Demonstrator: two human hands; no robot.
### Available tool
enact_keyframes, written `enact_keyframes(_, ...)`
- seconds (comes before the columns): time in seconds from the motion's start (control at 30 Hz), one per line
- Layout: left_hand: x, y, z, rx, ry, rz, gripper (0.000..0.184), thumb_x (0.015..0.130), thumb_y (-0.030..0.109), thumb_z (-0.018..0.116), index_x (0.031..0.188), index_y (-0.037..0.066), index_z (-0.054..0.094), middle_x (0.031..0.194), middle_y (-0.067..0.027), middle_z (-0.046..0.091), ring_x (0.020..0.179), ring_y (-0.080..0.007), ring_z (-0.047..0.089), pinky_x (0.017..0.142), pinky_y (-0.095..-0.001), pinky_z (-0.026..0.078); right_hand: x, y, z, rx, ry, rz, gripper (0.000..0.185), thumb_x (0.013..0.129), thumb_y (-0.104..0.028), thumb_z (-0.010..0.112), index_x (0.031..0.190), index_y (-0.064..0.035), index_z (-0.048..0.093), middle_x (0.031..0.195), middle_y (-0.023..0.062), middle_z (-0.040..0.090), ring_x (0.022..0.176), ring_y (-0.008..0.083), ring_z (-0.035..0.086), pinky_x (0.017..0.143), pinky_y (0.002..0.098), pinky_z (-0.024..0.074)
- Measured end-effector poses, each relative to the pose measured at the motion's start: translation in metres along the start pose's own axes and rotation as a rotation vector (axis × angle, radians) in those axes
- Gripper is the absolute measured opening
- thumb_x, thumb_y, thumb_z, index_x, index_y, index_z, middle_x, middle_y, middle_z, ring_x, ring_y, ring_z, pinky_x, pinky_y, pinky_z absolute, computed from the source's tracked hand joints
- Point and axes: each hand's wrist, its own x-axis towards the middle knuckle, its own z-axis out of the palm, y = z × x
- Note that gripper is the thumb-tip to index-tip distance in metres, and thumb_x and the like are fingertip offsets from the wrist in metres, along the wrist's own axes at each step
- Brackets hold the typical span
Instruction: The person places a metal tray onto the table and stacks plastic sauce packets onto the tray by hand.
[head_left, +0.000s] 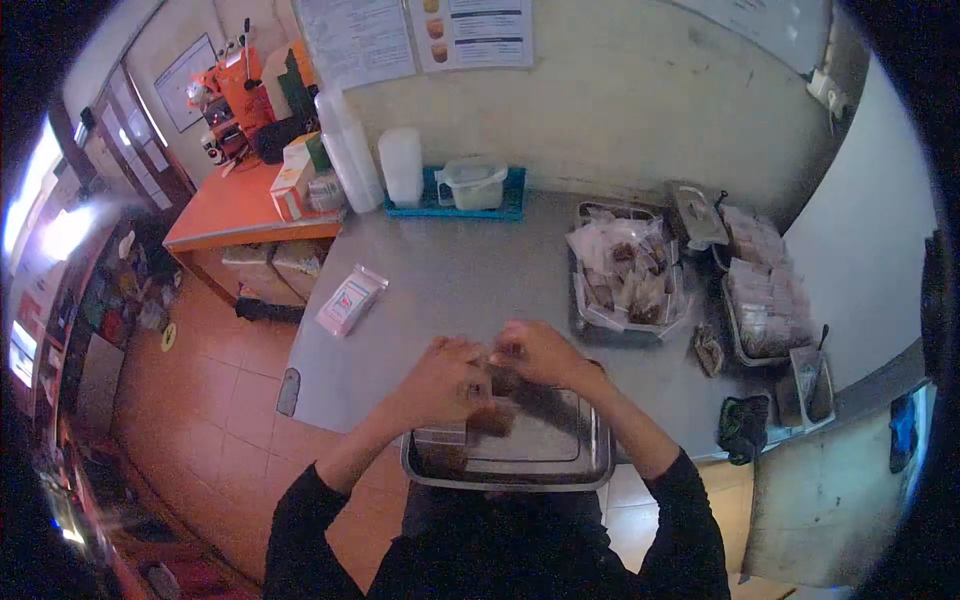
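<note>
My left hand [448,378] and my right hand [540,352] meet over the far side of a metal tray [595,455] at the table's front edge. Both have their fingers closed at the top of a small clear plastic bag [492,418] with brown contents, which hangs just below them. Blur and the fingers hide the bag's upper edge. Inside the tray, on its left, lies another clear packet [440,448] with dark brown contents. The tray's bottom looks pale and shiny.
To the right stand a tray of filled packets [630,270] and a second packet tray [765,315]. A loose packet [708,350] and a dark cloth [742,428] lie nearby. A white-and-red pack [352,300] is on the left. A teal tray [455,212] holds containers by the wall.
</note>
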Motion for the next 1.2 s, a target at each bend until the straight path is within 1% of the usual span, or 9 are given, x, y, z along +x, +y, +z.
enact_keyframes(0.17,-0.004,0.006,0.000,0.013,0.012,-0.179,0.016,0.068,0.027,0.076,0.072,0.014,0.067,0.103,-0.0052,0.053,0.106,-0.0280,0.049,0.093,-0.0451,0.038,0.021,0.010,0.014,0.035,0.014,0.091,0.023,0.082,-0.030,0.067,0.088,-0.0085,0.068,0.090,0.0148,0.065,0.087,0.0352,0.063,0.076,0.0453,0.0505)
enact_keyframes(0.23,-0.001,-0.001,0.002,0.024,0.197,-0.149,0.008,0.067,0.018,0.074,0.070,0.012,0.068,0.119,-0.0083,0.051,0.114,-0.0269,0.047,0.091,-0.0482,0.038,0.024,0.012,0.016,-0.012,0.040,0.067,0.024,0.082,-0.031,0.067,0.088,-0.0082,0.067,0.090,0.0153,0.065,0.086,0.0354,0.063,0.076,0.0454,0.0505)
enact_keyframes(0.37,0.011,-0.019,0.012,0.011,0.152,-0.163,0.010,0.067,0.018,0.074,0.070,0.011,0.068,0.121,-0.0088,0.052,0.114,-0.0288,0.048,0.090,-0.0496,0.038,0.024,0.019,0.018,0.000,0.086,0.163,0.022,0.080,-0.028,0.069,0.087,-0.0076,0.068,0.086,0.0138,0.065,0.083,0.0341,0.063,0.073,0.0439,0.0499)
enact_keyframes(0.47,0.022,-0.032,0.022,0.019,0.180,-0.181,0.016,0.067,0.020,0.073,0.078,0.011,0.069,0.110,-0.0092,0.057,0.112,-0.0307,0.052,0.096,-0.0458,0.037,0.020,0.028,0.020,-0.013,0.105,0.148,0.023,0.080,-0.029,0.069,0.089,-0.0083,0.068,0.086,0.0138,0.065,0.084,0.0344,0.063,0.075,0.0443,0.0492)
enact_keyframes(0.63,0.035,-0.041,0.024,0.025,0.052,-0.270,0.004,0.069,0.006,0.063,0.071,0.005,0.066,0.081,-0.0139,0.063,0.082,-0.0333,0.062,0.077,-0.0416,0.049,0.008,0.022,0.000,0.169,0.040,0.127,0.031,0.081,-0.036,0.068,0.098,-0.0102,0.068,0.095,0.0151,0.064,0.093,0.0353,0.060,0.082,0.0456,0.0479)
enact_keyframes(0.77,0.036,-0.047,0.018,-0.112,0.070,-0.197,0.003,0.068,0.004,0.061,0.069,0.002,0.064,0.077,-0.0147,0.062,0.078,-0.0345,0.062,0.073,-0.0407,0.050,-0.041,0.018,-0.041,-0.410,0.513,0.223,0.031,0.079,-0.027,0.070,0.104,-0.0105,0.064,0.100,0.0160,0.062,0.097,0.0324,0.060,0.083,0.0428,0.0474)
enact_keyframes(0.83,0.035,-0.049,0.017,-0.123,0.123,-0.063,0.006,0.069,0.007,0.064,0.070,0.002,0.063,0.077,-0.0142,0.062,0.078,-0.0345,0.061,0.071,-0.0415,0.049,-0.060,0.021,-0.068,-0.654,0.468,0.474,0.027,0.077,-0.024,0.072,0.099,-0.0087,0.065,0.096,0.0162,0.063,0.095,0.0310,0.061,0.081,0.0406,0.0481)
enact_keyframes(0.97,0.033,-0.052,0.020,-0.196,0.149,-0.038,0.012,0.071,0.014,0.069,0.073,0.003,0.063,0.078,-0.0140,0.062,0.080,-0.0333,0.061,0.075,-0.0414,0.048,-0.082,0.070,-0.066,-0.329,0.317,0.615,0.022,0.075,-0.018,0.072,0.093,-0.0063,0.066,0.089,0.0144,0.064,0.086,0.0303,0.063,0.076,0.0390,0.0493)
enact_keyframes(1.2,0.017,-0.028,0.006,0.013,0.109,0.179,0.014,0.076,0.020,0.069,0.080,0.008,0.063,0.084,-0.0059,0.062,0.087,-0.0274,0.060,0.088,-0.0417,0.044,-0.054,0.013,-0.076,-0.041,0.608,0.254,0.011,0.083,-0.009,0.065,0.088,-0.0016,0.060,0.075,0.0115,0.061,0.069,0.0223,0.062,0.066,0.0335,0.0484)
